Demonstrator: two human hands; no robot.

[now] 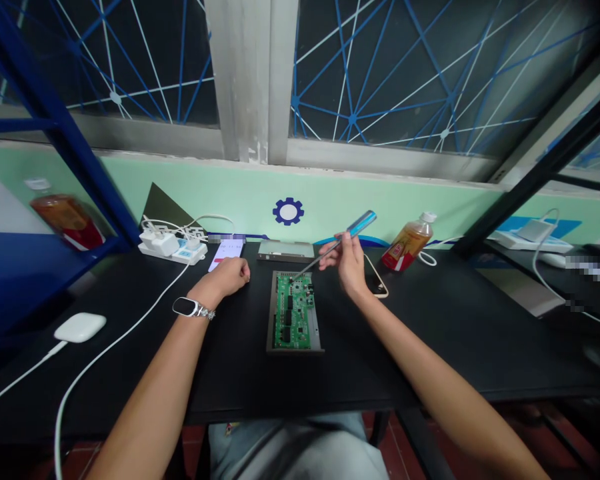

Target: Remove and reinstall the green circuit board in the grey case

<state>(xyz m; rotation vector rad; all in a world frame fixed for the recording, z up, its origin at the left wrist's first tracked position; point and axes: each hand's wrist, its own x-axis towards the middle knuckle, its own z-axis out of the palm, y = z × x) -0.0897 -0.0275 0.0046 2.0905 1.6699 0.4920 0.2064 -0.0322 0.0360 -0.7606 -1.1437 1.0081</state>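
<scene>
A green circuit board (294, 313) in a grey metal tray (316, 337) lies on the black table in front of me. My right hand (351, 263) is closed around a long screwdriver (363, 223) with a shiny blue handle. Its thin shaft slants down to the left, and the tip is at the board's upper part; whether it touches is too small to tell. My left hand (230, 277) rests left of the board in a loose fist, no object showing in it. Just beyond that hand lies a lit phone (227, 252).
A flat metal cover (286, 251) lies behind the board. Past my right hand are another phone (380, 280) and a drink bottle (409, 241). At the left stand a white power strip (180, 250) with cables and a white charger case (80, 327). Frame posts rise at both sides.
</scene>
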